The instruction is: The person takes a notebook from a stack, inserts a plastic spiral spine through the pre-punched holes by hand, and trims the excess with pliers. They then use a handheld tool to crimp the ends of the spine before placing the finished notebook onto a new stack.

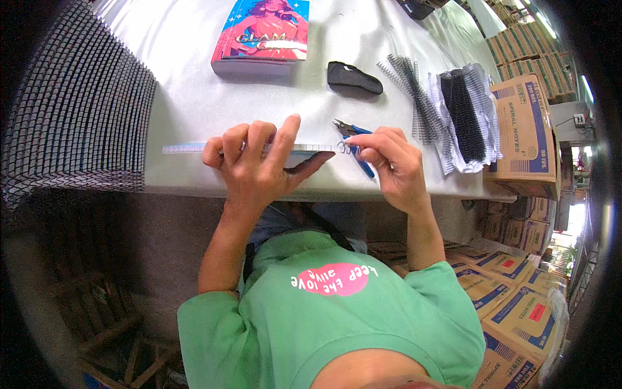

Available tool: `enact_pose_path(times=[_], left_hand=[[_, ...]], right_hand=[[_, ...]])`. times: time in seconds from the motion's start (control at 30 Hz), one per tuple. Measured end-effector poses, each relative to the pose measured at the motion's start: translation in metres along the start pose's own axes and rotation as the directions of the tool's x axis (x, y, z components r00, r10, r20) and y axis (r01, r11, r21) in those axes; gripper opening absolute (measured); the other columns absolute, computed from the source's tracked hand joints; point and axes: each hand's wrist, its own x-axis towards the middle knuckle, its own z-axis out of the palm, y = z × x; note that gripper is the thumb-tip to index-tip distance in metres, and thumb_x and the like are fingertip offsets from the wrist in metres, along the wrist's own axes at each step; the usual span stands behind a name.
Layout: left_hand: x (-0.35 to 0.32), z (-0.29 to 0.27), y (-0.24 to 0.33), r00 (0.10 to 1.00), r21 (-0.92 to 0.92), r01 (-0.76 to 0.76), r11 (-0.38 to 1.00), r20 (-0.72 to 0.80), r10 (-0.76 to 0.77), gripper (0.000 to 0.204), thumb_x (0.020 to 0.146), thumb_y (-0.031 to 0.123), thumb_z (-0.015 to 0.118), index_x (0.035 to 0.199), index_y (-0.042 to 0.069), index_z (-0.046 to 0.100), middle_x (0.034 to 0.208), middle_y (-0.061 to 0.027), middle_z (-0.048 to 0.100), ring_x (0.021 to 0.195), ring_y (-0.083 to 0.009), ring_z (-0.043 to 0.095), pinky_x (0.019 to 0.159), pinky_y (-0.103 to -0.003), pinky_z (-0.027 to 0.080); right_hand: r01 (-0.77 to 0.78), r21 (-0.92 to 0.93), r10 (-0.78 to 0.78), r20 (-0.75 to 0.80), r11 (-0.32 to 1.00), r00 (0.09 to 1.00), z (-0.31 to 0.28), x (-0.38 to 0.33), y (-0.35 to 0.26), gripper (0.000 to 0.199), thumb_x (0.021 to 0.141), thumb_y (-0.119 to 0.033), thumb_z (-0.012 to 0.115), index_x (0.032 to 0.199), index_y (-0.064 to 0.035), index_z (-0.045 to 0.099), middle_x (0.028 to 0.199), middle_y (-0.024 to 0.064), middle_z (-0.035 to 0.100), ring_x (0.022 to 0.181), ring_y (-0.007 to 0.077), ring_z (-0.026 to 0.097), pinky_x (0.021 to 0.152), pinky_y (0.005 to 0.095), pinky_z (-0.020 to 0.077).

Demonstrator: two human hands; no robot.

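A thin notebook [184, 149] stands on its long edge near the front of the table, its row of binding holes facing up. My left hand [254, 159] grips it around the middle, the index finger raised and the thumb along the near side. At the notebook's right end, my right hand [394, 161] is closed in a pinch on the end of a dark spiral wire [343, 146]. How far the wire runs through the holes is hidden by my left fingers. Blue-handled pliers [365, 167] lie on the table just behind and beneath my right fingertips.
Many black spiral-bound notebooks [78, 110] are stacked at the left. Pink-and-blue covered books [265, 42] lie at the back, near a black curved object [354, 79]. Loose spiral wires [421, 107] and a paper-wrapped wire bundle [463, 117] lie at right, beside a cardboard box [521, 133].
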Motion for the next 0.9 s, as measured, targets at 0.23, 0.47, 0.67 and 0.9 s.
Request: enact_pose_path(times=[0.23, 0.47, 0.67, 0.9], left_hand=[[0.003, 0.006, -0.011, 0.995, -0.11, -0.095, 0.989, -0.033, 0.092, 0.043, 0.06, 0.053, 0.073, 0.071, 0.015, 0.057, 0.074, 0.0026, 0.048, 0.084, -0.0192, 0.045, 0.084, -0.042, 0.028], [-0.004, 0.01, -0.015, 0.994, -0.179, -0.087, 0.98, -0.077, 0.074, 0.051, 0.056, 0.053, 0.076, 0.086, 0.015, 0.06, 0.084, -0.0013, 0.047, 0.093, -0.0215, 0.047, 0.108, -0.054, 0.007], [0.001, 0.008, -0.01, 0.997, -0.236, 0.076, 0.969, 0.005, -0.077, 0.05, 0.052, 0.051, 0.079, 0.075, 0.012, 0.057, 0.082, -0.0029, 0.046, 0.093, -0.0219, 0.047, 0.109, -0.051, 0.008], [0.003, 0.001, -0.004, 0.997, -0.279, 0.071, 0.958, 0.016, -0.069, 0.049, 0.051, 0.045, 0.081, 0.064, 0.01, 0.05, 0.075, -0.0047, 0.044, 0.09, -0.0229, 0.049, 0.109, -0.05, 0.01]], right_hand=[[-0.596, 0.295, 0.21, 0.746, 0.747, 0.632, -0.027, 0.051, 0.031, 0.024, 0.094, -0.008, 0.044, 0.114, -0.0079, 0.056, 0.065, 0.0032, 0.062, 0.069, 0.011, 0.063, 0.062, 0.0254, 0.0498], [0.16, -0.651, -0.027, 0.209, 0.742, 0.978, 0.012, 0.045, 0.176, 0.037, 0.083, -0.005, 0.054, 0.12, -0.0104, 0.052, 0.111, 0.0107, 0.06, 0.098, 0.0269, 0.059, 0.086, 0.0343, 0.0459], [-0.166, 0.974, 0.278, 0.12, 0.151, 0.953, 0.006, 0.048, 0.088, 0.026, 0.077, 0.004, 0.058, 0.104, 0.004, 0.06, 0.104, 0.0132, 0.061, 0.097, 0.0223, 0.06, 0.086, 0.0324, 0.0472], [0.037, 0.819, -0.297, 0.165, 0.572, 0.941, 0.012, 0.043, 0.078, 0.023, 0.078, -0.017, 0.065, 0.092, 0.0018, 0.069, 0.091, 0.0181, 0.066, 0.087, 0.0285, 0.064, 0.087, 0.0355, 0.0472]])
